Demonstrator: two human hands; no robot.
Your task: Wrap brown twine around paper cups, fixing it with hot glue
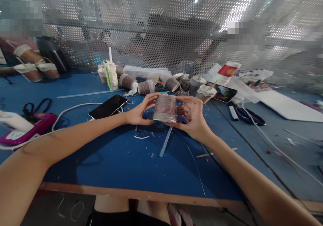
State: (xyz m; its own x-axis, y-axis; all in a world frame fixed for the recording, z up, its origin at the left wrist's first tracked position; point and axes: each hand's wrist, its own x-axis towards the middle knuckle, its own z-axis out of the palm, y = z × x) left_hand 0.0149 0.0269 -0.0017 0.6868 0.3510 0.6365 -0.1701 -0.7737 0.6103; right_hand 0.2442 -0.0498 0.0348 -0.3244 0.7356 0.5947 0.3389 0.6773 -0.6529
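A cup wound with grey-brown cord [165, 107] is held up between my two hands, over the middle of the blue table [106, 165]. My left hand [140, 110] grips its left side, fingers along the top and thumb at the lower edge. From the other side my right hand [193, 115] holds it, fingers curled round and thumb beneath. A translucent stick [166, 142] lies on the table just below the cup. Left of it is a small white curled scrap [141, 137]. Near my left wrist rests a black phone [108, 107].
Several cord-wound cups [145, 87] lie along the mesh screen [131, 24], near a drink carton [110, 75] with a straw. A second phone [223, 92], lit, leans at the right. White cables cross both sides. A magenta object [37, 126] sits at far left, a wooden stick [217, 152] by my right forearm.
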